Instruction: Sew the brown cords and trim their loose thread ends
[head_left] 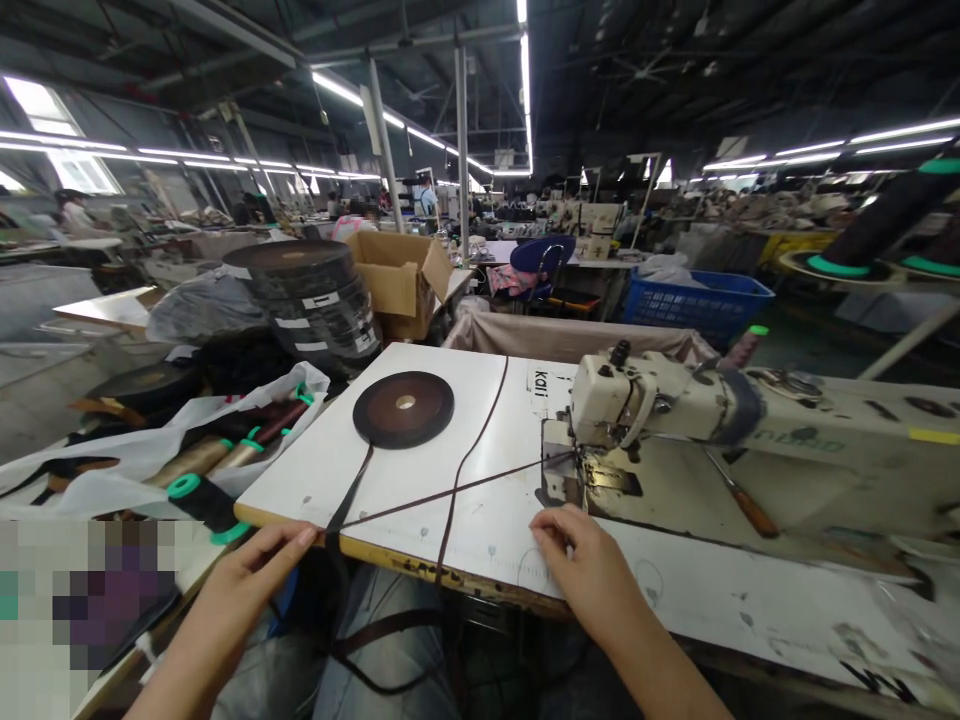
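Observation:
My left hand is at the table's front left corner, thumb and fingertips pinched on a narrow dark strip. That strip runs taut across the tabletop to the needle area of the sewing machine. Flat on the table lies a roll of dark tape, its loose tail passing over the front edge beside my left fingertips. Another length of strip curves from the back edge to the front and hangs in loops over my lap. Near the front edge, below the machine, my right hand has its fingers curled closed; whatever they hold is hidden.
The white tabletop has a worn front edge. A wooden-handled tool rests against the machine. To the left are thread cones and stacked tape rolls. Behind are a cardboard box and blue basket.

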